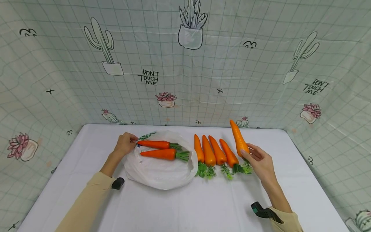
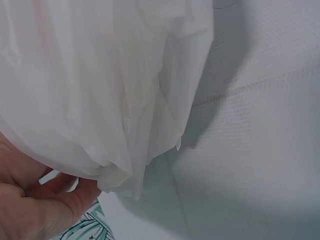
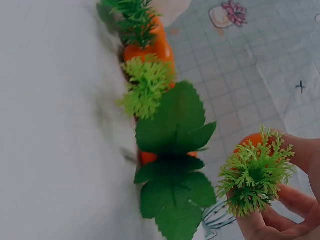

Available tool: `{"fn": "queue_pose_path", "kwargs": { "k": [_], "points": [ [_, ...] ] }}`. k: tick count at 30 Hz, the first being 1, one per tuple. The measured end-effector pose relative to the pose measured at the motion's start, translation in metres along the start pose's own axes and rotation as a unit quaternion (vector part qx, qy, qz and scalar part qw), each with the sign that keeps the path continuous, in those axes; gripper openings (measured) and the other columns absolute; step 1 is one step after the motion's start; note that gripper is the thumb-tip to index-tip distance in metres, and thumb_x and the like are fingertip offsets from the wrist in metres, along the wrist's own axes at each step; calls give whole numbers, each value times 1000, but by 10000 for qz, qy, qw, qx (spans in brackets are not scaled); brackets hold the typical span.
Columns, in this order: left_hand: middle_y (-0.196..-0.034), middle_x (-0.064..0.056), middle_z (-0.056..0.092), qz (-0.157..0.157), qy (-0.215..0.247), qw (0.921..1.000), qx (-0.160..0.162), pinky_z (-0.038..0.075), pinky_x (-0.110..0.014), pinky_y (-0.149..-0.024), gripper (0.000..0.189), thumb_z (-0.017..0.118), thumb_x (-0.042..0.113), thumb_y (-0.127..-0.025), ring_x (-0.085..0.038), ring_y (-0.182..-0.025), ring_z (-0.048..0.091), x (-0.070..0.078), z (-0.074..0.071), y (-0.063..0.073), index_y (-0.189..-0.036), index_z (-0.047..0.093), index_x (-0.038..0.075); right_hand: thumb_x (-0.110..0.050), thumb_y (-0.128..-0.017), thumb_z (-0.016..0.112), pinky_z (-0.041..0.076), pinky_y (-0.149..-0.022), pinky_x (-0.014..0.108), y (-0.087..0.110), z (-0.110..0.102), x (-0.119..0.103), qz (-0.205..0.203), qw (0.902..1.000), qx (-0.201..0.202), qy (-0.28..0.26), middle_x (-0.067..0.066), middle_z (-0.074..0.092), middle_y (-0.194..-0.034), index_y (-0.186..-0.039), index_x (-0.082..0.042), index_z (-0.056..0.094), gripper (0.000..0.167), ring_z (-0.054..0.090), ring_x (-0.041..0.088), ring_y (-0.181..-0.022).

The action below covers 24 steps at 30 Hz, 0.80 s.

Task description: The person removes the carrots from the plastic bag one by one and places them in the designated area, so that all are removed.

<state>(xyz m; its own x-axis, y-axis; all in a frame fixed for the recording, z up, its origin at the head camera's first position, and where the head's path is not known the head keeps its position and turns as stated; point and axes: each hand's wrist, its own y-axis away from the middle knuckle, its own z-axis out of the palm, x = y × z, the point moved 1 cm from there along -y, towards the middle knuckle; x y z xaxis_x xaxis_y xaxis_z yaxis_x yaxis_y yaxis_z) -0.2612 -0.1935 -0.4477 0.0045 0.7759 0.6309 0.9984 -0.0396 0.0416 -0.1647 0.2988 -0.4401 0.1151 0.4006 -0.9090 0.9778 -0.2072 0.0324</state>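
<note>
My right hand (image 1: 262, 162) holds an orange carrot (image 1: 239, 138) near its leafy end, tip pointing up and away; its light green fronds (image 3: 257, 172) show below the fingers in the right wrist view. Several orange carrots (image 1: 208, 151) lie side by side just left of it, leafy ends toward me. At the left, my left hand (image 1: 126, 144) pinches the edge of a white plastic bag (image 1: 159, 175), its fingers partly behind the film (image 2: 90, 125) in the left wrist view. Two redder carrots (image 1: 159, 154) with green stubs lie in the bag's mouth, the upper one's tip beside my left fingers.
A white cloth covers the table (image 1: 185, 209). Behind it hangs a gridded curtain (image 1: 185, 64) printed with cacti, close to the table's back edge. The bag's right rim (image 1: 195, 164) stands right beside the leftmost carrot of the row.
</note>
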Motion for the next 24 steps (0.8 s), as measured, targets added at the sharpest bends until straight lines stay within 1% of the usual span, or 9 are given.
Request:
{"fn": "queue_pose_path", "kwargs": {
  "k": [1, 3, 8, 10, 18, 24],
  "points": [
    [-100, -27, 67, -3, 4, 10000, -3, 56, -49, -88, 23, 57, -11, -93, -37, -95, 62, 0, 0, 0, -112, 68, -17, -45, -98, 68, 45, -84, 5, 0, -1, 2, 29, 10000, 7, 42, 21, 52, -148, -151, -8, 51, 67, 55, 33, -130],
    [-97, -27, 67, 67, -14, 10000, 36, 56, -49, -85, 22, 57, -12, -92, -38, -93, 63, 0, 0, 1, -110, 68, -17, -46, -97, 68, 44, -82, 4, 0, -2, 5, 116, 9999, 25, 97, 21, 52, -149, -151, -7, 50, 68, 53, 36, -133],
    [-93, -27, 67, 243, 11, 9996, 146, 56, -47, -78, 20, 56, -14, -90, -38, -89, 64, 1, -1, 2, -105, 69, -18, -48, -97, 68, 43, -82, 4, 0, -4, 13, 291, 9994, -2, 201, 23, 51, -149, -151, -6, 50, 71, 52, 37, -134],
    [-93, -27, 67, 267, 45, 9995, 164, 56, -47, -78, 21, 56, -14, -90, -38, -89, 63, 0, -1, 1, -105, 69, -18, -49, -97, 68, 43, -82, 5, -1, -4, 16, 346, 9991, -57, 255, 24, 51, -149, -151, -6, 49, 72, 52, 37, -135],
    [-91, -24, 65, 142, 116, 9998, 104, 55, -43, -77, 22, 55, -13, -90, -34, -86, 59, 1, 1, 0, -106, 69, -17, -50, -97, 66, 45, -82, 7, 0, -7, 29, 515, 9972, -302, 451, 25, 53, -146, -151, -7, 49, 71, 54, 36, -132],
    [-94, -25, 65, -23, 166, 9999, -18, 55, -42, -76, 22, 56, -11, -91, -34, -88, 59, 1, -2, 0, -109, 68, -17, -51, -98, 65, 45, -82, 9, -1, -4, 36, 535, 9956, -412, 644, 25, 56, -143, -150, -6, 50, 71, 56, 36, -129]
  ]
}}
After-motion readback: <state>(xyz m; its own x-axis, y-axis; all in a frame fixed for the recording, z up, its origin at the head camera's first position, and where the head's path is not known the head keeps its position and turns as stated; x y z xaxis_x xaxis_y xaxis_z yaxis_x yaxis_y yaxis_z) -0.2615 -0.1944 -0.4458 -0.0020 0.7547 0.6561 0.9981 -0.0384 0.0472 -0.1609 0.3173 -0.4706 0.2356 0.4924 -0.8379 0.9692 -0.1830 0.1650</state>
